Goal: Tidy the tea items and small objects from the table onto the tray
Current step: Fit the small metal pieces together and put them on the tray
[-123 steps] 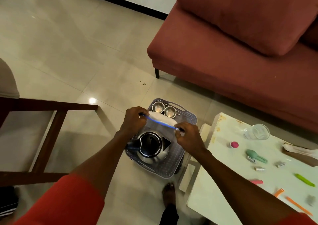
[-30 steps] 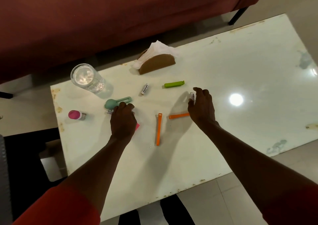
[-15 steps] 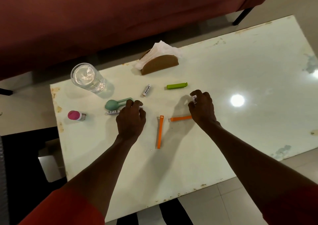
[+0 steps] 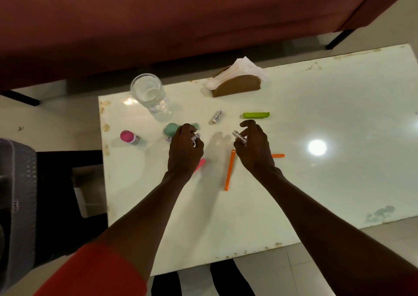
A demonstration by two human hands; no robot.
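Over the white table [image 4: 294, 182], my left hand [image 4: 184, 151] pinches a small white labelled tube [image 4: 195, 137] just above the surface, beside a green clip [image 4: 172, 128]. My right hand [image 4: 253, 147] holds a second small white tube [image 4: 238, 136], lifted off the table. A third white tube [image 4: 217, 116] lies flat further back. A pink piece [image 4: 200, 164] peeks out under my left wrist. Two orange clips lie near my right hand, one long [image 4: 229, 171] and one partly hidden [image 4: 277, 155]. The grey tray [image 4: 20, 182] shows at the left edge.
A glass of water [image 4: 150, 95] stands at the table's back left, with a pink-capped jar [image 4: 129, 137] in front of it. A brown napkin holder [image 4: 237, 82] and a green clip [image 4: 256, 115] sit further back. A red sofa [image 4: 158, 24] runs behind the table.
Both hands have lifted slightly off the table, each with a small white tube now showing between its fingers. The pink piece is uncovered again beside my left wrist.
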